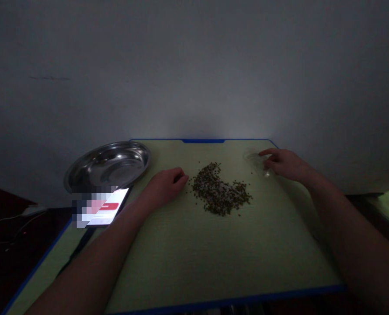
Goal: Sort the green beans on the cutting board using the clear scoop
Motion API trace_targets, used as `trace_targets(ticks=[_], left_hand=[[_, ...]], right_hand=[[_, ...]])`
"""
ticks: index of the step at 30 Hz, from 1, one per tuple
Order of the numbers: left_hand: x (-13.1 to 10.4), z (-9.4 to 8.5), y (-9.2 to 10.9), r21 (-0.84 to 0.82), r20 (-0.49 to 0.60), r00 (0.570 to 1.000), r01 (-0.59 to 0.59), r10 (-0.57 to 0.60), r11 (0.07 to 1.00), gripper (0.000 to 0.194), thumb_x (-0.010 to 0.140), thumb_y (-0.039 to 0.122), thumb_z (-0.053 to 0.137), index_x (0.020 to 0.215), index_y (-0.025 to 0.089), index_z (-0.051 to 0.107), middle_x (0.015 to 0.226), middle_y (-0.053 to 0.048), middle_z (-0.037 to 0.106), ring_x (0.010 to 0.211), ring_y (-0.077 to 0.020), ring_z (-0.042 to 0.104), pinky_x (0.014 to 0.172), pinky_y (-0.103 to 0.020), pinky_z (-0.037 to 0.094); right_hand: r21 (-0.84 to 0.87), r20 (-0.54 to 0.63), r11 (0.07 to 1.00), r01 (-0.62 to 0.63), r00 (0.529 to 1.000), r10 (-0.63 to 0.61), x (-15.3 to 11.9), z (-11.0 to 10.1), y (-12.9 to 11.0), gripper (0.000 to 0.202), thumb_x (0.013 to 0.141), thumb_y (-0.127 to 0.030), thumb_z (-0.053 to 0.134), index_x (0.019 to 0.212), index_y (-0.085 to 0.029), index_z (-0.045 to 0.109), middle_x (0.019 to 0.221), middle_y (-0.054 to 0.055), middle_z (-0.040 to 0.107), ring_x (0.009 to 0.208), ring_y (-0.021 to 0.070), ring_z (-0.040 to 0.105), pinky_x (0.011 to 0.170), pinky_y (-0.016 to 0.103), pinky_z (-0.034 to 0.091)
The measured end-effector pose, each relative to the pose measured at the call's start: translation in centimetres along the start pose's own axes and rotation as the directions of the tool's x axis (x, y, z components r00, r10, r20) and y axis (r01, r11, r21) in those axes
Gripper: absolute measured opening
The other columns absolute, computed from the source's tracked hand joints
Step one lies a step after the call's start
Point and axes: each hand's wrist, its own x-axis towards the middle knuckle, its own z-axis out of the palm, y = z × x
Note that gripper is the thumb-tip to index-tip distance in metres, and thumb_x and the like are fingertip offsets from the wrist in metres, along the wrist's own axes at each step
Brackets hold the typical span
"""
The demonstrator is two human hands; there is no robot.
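Note:
A loose pile of small brown and greenish grains mixed with white ones [222, 192] lies in the middle of the pale green table. Just left of it, my left hand [168, 186] rests with its fingers curled together; whatever they might hold is hidden. Beyond the pile to the right, my right hand [284, 164] has its fingers and thumb on a small clear plastic container [255, 162]. That container is see-through and dim, so its contents cannot be made out.
A wide steel basin [109, 164] stands at the back left of the table [194, 258]. In front of it is a lit phone or tablet screen [107, 212], partly blurred out. A grey wall [194, 70] rises behind the table's blue edge. White cables [33, 212] hang at far left.

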Motion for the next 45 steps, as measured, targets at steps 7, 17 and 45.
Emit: trace_targets(ticks=[7,17,45], left_hand=[[0.1,0.0,0.0,0.025,0.0,1.0,-0.003,0.003,1.0,0.029,0.089,0.04,0.042,0.073,0.019,0.055,0.071,-0.003,0.063,0.064,-0.016,0.053,0.058,-0.028,0.033],[0.2,0.1,-0.1,0.026,0.006,1.0,-0.008,0.008,1.0,0.03,0.089,0.041,0.041,0.073,0.019,0.055,0.071,-0.003,0.062,0.064,-0.0162,0.053,0.058,-0.028,0.033],[0.1,-0.2,0.1,0.025,0.017,1.0,0.021,-0.021,0.999,0.03,0.088,0.041,0.042,0.074,0.019,0.056,0.073,-0.004,0.063,0.066,-0.0169,0.054,0.06,-0.029,0.034]], right_hand=[[-0.066,-0.139,0.998,0.0,0.99,-0.01,0.9,2.3,0.8,0.038,0.087,-0.03,0.047,0.113,-0.017,0.071,0.095,0.01,0.074,0.08,0.0233,0.066,0.077,0.035,0.048],[-0.015,-0.081,0.998,0.056,0.995,-0.057,0.7,1.9,0.8,0.038,0.086,-0.042,0.053,0.104,-0.017,0.075,0.097,0.01,0.075,0.082,0.0247,0.066,0.078,0.036,0.048],[0.165,0.518,0.986,0.017,0.849,-0.101,-1.3,-0.7,-0.2,0.032,0.079,-0.048,0.061,0.083,-0.018,0.07,0.062,-0.001,0.055,0.049,0.0102,0.045,0.045,0.024,0.035]])
